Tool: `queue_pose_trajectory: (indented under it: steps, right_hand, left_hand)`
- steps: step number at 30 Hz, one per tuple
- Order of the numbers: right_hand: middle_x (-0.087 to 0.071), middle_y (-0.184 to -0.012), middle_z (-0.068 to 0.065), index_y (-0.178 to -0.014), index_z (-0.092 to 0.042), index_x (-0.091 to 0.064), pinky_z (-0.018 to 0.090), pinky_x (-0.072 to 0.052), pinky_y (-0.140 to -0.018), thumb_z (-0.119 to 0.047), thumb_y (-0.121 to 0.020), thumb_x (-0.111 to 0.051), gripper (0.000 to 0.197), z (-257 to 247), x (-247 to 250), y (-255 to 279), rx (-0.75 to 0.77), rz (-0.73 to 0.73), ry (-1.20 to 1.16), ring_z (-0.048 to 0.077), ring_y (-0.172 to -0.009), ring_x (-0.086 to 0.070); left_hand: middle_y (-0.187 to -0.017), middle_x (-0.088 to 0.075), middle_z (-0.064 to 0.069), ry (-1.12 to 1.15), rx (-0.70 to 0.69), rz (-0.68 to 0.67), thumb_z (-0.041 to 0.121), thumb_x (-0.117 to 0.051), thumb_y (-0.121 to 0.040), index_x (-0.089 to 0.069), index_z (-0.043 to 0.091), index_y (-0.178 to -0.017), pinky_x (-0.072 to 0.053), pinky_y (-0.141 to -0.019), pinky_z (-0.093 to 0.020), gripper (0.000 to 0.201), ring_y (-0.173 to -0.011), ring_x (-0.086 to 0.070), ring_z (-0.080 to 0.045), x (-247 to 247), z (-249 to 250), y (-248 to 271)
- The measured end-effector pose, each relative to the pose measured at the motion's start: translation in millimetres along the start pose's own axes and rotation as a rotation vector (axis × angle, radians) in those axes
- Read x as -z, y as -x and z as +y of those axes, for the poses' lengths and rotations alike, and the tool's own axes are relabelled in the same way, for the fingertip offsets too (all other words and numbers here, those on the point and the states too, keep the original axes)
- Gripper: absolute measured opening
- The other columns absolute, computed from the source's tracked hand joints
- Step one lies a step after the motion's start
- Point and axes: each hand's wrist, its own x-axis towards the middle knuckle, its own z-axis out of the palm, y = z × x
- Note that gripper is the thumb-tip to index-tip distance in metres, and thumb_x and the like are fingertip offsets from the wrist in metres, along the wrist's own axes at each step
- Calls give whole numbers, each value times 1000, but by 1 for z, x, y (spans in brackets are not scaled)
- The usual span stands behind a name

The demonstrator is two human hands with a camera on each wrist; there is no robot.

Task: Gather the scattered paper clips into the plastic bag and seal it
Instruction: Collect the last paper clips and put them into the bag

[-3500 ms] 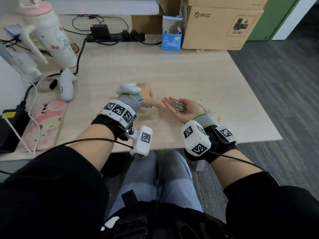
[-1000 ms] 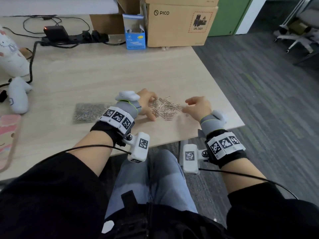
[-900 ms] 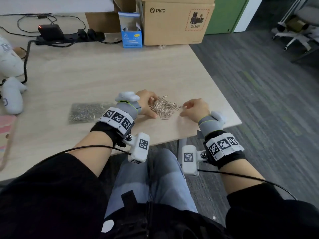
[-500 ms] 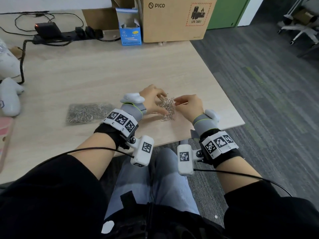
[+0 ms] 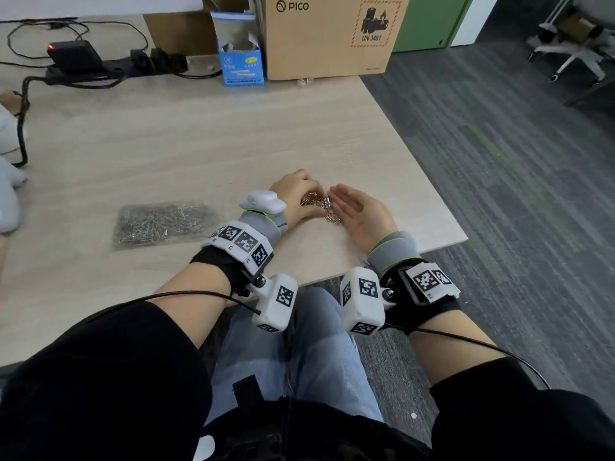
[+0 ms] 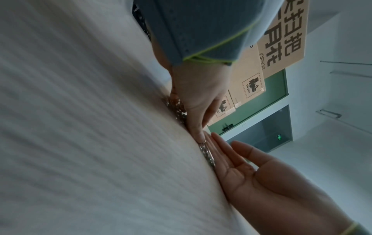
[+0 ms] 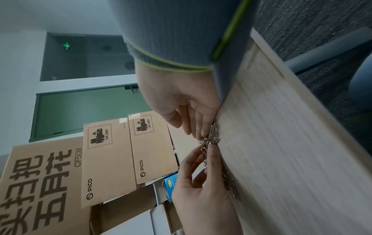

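Note:
A small heap of silver paper clips (image 5: 322,207) lies on the wooden table (image 5: 186,148) near its front right corner. My left hand (image 5: 307,196) curls over the heap from the left, and its thumb and fingers (image 7: 210,152) pinch some clips (image 7: 209,141). My right hand (image 5: 347,204) lies on its edge right of the heap, palm turned up and fingers straight, touching the clips (image 6: 207,155). The clear plastic bag (image 5: 163,222) lies flat to the left of my left wrist and holds many clips. Its opening cannot be made out.
Cardboard boxes (image 5: 329,38) and a small blue box (image 5: 241,58) stand at the table's back edge. A power strip with cables (image 5: 109,66) lies at the back left. A white object (image 5: 8,197) sits at the left edge. The table's right edge (image 5: 442,207) is close to my right hand.
Both hands have closed in on the clips, sweeping them into a tighter heap. My right hand has turned from curled, knuckles up, to palm up with straight fingers.

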Motion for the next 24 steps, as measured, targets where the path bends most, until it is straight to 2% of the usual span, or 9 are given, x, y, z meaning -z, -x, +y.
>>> queue_pose_trajectory:
  steps: [2,4,7,9,13,17,19,21,24]
  right_hand:
    - [-61,-104,14,-97,2,-57,23,-52,-81,-4,-97,-37,20,-3,0,-2,-35,-4,-15,24,-101,-60]
    - [-62,-101,13,-91,0,-57,21,-54,-76,-4,-97,-36,22,-5,1,-5,-61,1,-18,22,-95,-63]
    - [-57,-121,19,-90,0,-56,29,-50,-91,-6,-98,-31,27,-6,0,-5,-82,-6,-13,28,-119,-55]
    - [-51,-134,21,-92,1,-55,34,-43,-100,-11,-99,-30,29,-8,1,-6,-106,-9,-47,30,-128,-48]
    - [-50,-135,21,-95,1,-55,35,-46,-97,-20,-100,-32,32,-13,2,-9,-159,-21,-103,32,-128,-49]
    - [-63,-103,18,-96,1,-55,28,-57,-72,-23,-100,-32,34,-18,1,-9,-158,-32,-121,29,-93,-63]
    - [-68,-89,15,-96,1,-57,28,-58,-68,-24,-100,-32,36,-19,-1,-10,-157,-45,-128,25,-79,-68]
    - [-72,-75,14,-94,0,-58,28,-58,-66,-25,-101,-32,37,-20,-5,-10,-164,-64,-133,24,-66,-71]
    - [-71,-66,14,-90,0,-58,32,-58,-61,-23,-101,-30,38,-20,-10,-8,-181,-98,-194,25,-57,-70]
  left_hand:
    - [-106,-59,-7,-1,-9,12,31,-71,-76,-67,16,-99,-30,-73,-23,27,-100,-54,-22,0,1,-3]
    - [-104,-60,-8,-14,-17,-6,29,-70,-77,-68,16,-95,-32,-74,-24,22,-100,-55,-22,1,2,-7]
    - [-97,-63,-5,1,11,-27,25,-71,-75,-68,16,-88,-42,-80,-30,16,-95,-58,-22,3,-1,-11]
    - [-85,-63,-1,60,46,-10,23,-74,-72,-68,17,-80,-46,-77,-31,12,-86,-60,-21,5,-3,-13]
    - [-70,-61,0,156,94,28,23,-78,-68,-71,18,-74,-40,-62,-23,11,-65,-53,-11,15,-4,-18]
    - [-56,-60,5,334,77,43,19,-79,-68,-68,24,-66,-47,-56,-23,13,-43,-54,-1,25,6,-23]
    - [-51,-62,8,389,46,32,19,-80,-67,-66,28,-63,-50,-55,-24,17,-47,-58,-9,28,13,-27]
    - [-55,-63,7,392,-3,6,20,-80,-66,-66,29,-63,-52,-63,-29,17,-56,-59,-15,30,23,-31]
    - [-65,-64,0,346,-65,-17,17,-79,-68,-69,24,-69,-49,-70,-28,12,-62,-56,-9,28,41,-34]
